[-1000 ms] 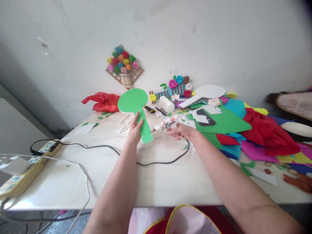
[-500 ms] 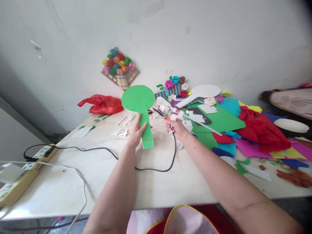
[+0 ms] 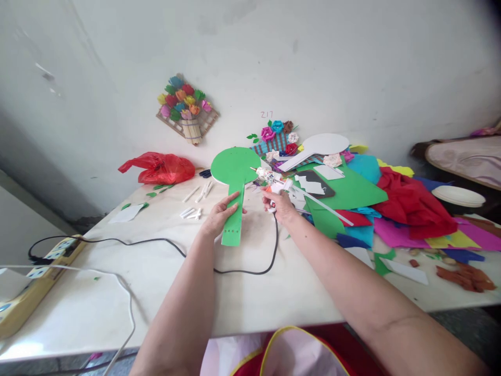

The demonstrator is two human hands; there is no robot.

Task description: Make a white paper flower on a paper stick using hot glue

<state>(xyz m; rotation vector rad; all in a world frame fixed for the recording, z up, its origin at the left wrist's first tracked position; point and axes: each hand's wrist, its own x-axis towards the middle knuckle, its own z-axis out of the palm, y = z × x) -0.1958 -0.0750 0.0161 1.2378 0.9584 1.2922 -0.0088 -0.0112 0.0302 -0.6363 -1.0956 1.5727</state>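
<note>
My left hand (image 3: 219,215) grips the stem of a green paddle-shaped foam cutout (image 3: 234,180), holding it upright over the white table (image 3: 156,271). A row of small holes runs down the stem. My right hand (image 3: 278,205) is closed on a paper-wrapped glue gun (image 3: 274,184), whose nozzle points left at the cutout's round head. The gun's black cord (image 3: 250,266) loops across the table toward a power strip (image 3: 37,271) at the left edge.
Sheets of coloured paper and foam (image 3: 395,203) are heaped at the right, with a white paddle cutout (image 3: 321,147) on top. A red plastic bag (image 3: 160,167), small white sticks (image 3: 193,201) and paper flower crafts (image 3: 186,110) stand along the wall.
My right hand lifted the glue gun off the table and brought its nozzle up to the cutout's head. My left hand tilted the cutout rightward. The camera view drifted right.
</note>
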